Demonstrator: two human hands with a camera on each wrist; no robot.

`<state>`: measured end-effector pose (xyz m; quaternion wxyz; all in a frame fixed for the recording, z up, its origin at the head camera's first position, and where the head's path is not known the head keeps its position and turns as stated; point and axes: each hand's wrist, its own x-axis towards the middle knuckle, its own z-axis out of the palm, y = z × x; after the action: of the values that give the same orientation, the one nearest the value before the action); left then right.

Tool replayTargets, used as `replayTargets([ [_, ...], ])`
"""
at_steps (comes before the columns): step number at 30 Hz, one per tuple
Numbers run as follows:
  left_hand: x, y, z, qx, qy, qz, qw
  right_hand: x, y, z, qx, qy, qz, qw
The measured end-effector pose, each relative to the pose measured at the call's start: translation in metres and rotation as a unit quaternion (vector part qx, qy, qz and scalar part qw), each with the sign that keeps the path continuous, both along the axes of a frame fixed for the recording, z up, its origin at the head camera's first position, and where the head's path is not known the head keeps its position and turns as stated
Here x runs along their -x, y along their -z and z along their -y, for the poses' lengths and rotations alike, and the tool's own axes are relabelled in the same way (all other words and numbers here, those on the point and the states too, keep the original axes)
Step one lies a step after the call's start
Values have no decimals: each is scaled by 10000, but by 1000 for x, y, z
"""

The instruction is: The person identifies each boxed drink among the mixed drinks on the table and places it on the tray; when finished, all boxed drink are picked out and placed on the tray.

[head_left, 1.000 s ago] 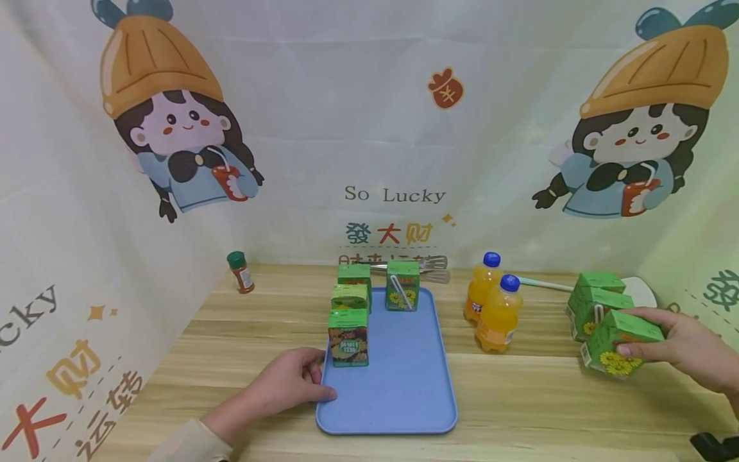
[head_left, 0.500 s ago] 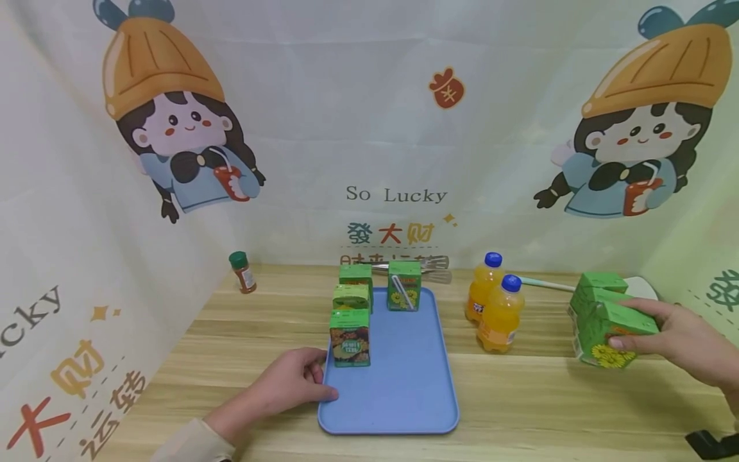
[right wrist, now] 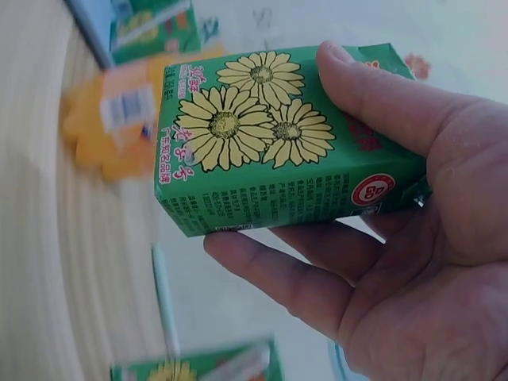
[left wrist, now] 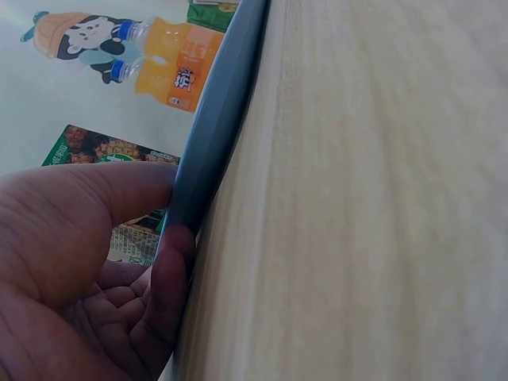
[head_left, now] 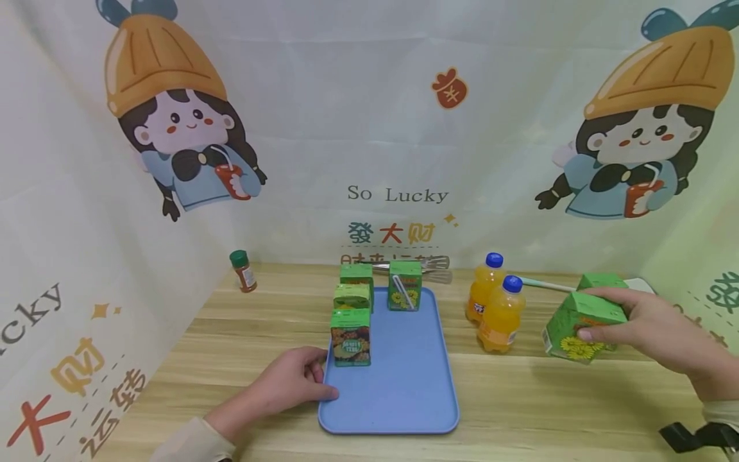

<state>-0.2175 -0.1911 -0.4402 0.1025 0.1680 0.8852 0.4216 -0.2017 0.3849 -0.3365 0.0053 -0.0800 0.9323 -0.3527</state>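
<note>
In the head view my left hand (head_left: pixel 297 378) pinches the left rim of a blue tray (head_left: pixel 404 391). The left wrist view shows the thumb inside the tray rim (left wrist: pixel 214 127) and a curled finger outside it. My right hand (head_left: pixel 664 327) grips a green drink carton (head_left: pixel 583 327) with yellow flowers, tilted above the table at the right. Its thumb lies on the flowered face of this carton (right wrist: pixel 246 119), other fingers underneath. On the tray's left stand several cartons, the nearest a pineapple drink carton (head_left: pixel 350 346); a flowered carton (head_left: pixel 405 289) with a straw stands at the far end.
Two orange soda bottles (head_left: pixel 499 317) with blue caps stand between the tray and my right hand. Behind the held carton are another green carton (head_left: pixel 603 280) and a utensil with a pale teal handle (head_left: pixel 545 283). A spice jar (head_left: pixel 244 273) and metal utensils (head_left: pixel 433 262) are at the back.
My right hand has moved left with the drink carton, away from the cartons at the right. The left hand and the tray have stayed put.
</note>
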Motion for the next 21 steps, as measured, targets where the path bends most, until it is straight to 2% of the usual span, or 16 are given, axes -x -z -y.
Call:
replayTargets([
  [7,-2,-1,0,-96,67,-69,9999,8,-11,49,650,-730,-68,9952],
  [13,-1,-1,0,15,11,-69,10000,19,-14,99,935,-1275,-88,9874],
  [18,-2,-1,1,-17,18,-70,10000,32,-9,138,1030,-1338,72,9856],
  [21,-2,0,1,-28,28,-84,10000,42,-4,157,919,-1309,20,9871],
])
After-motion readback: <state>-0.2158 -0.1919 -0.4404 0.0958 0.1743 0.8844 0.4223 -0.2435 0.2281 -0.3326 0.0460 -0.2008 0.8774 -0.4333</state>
